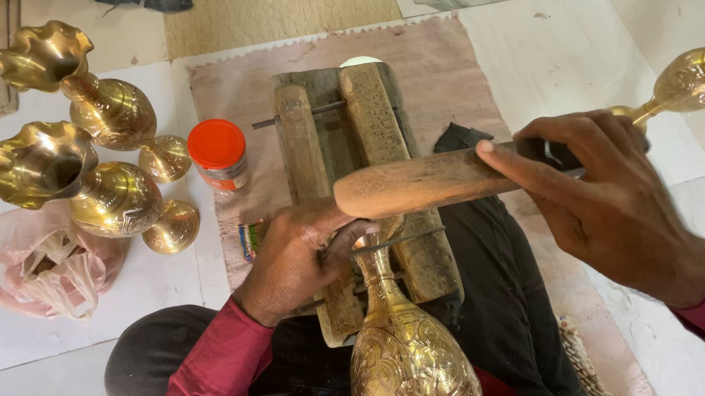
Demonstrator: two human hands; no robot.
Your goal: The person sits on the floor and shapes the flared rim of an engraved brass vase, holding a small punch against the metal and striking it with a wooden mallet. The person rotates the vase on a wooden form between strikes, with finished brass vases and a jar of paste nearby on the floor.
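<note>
An engraved, shiny brass vase (pixel 408 358) with a bulbous body and slim neck lies on the person's lap, its neck resting on a worn wooden block frame (pixel 348 162). The left hand (pixel 297 260) has its fingers closed on a thin metal tool at the neck. The right hand (pixel 607 201) grips a long wooden mallet (pixel 423 182), fingers wrapped around it, above the frame.

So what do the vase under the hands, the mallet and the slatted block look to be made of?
The vase looks like brass: polished golden metal with engraved patterns and bright reflections. The mallet in the right hand appears to be bare wood, smooth, matte brown and worn. The slatted block looks like rough, aged wood, dark and grimy. The left hand rests by the vase's neck.
</note>
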